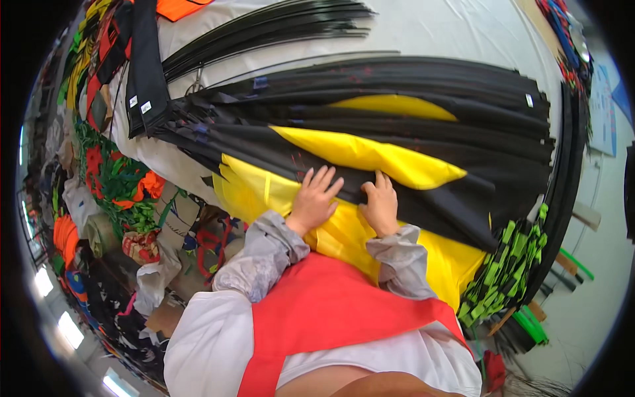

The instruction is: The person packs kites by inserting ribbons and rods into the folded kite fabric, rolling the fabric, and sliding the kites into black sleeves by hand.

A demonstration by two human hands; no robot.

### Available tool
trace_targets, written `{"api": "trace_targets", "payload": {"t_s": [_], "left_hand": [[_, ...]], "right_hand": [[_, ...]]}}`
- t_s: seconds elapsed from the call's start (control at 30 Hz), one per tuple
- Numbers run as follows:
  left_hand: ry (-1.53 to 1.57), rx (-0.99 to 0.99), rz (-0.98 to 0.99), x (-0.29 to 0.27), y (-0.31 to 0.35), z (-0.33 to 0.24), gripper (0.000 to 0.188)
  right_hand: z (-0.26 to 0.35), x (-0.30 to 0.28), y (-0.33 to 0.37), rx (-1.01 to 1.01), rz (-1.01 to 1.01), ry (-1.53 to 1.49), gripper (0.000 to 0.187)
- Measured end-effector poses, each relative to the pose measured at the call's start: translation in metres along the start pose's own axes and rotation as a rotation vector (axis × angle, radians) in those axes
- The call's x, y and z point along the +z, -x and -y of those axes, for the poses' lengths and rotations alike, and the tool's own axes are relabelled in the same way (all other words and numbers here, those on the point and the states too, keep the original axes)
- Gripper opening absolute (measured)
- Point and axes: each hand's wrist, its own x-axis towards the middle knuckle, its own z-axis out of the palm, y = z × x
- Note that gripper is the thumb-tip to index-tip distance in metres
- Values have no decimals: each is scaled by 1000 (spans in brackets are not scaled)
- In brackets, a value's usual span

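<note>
Two hands, left splayed, right half-curled, empty, on smooth black fabric, glossy yellow cloth rumpled alongside

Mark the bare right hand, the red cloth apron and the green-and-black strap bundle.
Bare right hand (381,208), head view: back of hand.
Red cloth apron (344,294), head view: chest.
Green-and-black strap bundle (506,270), head view: middle.

Two hands, two sleeves, one apron show.

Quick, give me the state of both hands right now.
Left hand: open, spread on the black cloth.
Right hand: touching the black cloth too; whether it grips can't be told.
</note>
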Motion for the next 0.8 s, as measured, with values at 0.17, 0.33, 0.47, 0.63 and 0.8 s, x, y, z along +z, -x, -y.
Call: {"api": "trace_targets", "payload": {"t_s": [0.17,0.33,0.47,0.63,0.8], "left_hand": [[11,-48,2,14,7,7,53],[93,-15,28,25,5,15,50],[91,-21,33,25,1,15,48],[91,-50,26,15,-7,11,46],[-159,133,-125,15,-5,-6,48]], "right_hand": [[46,-30,-181,-324,-419,-352,22],[60,22,-374,-295,-268,26,23],[53,13,-409,-402,71,88,18],[20,-76,-264,-432,-519,-141,8],[-88,-66,-75,-215,-319,-537,7]]}}
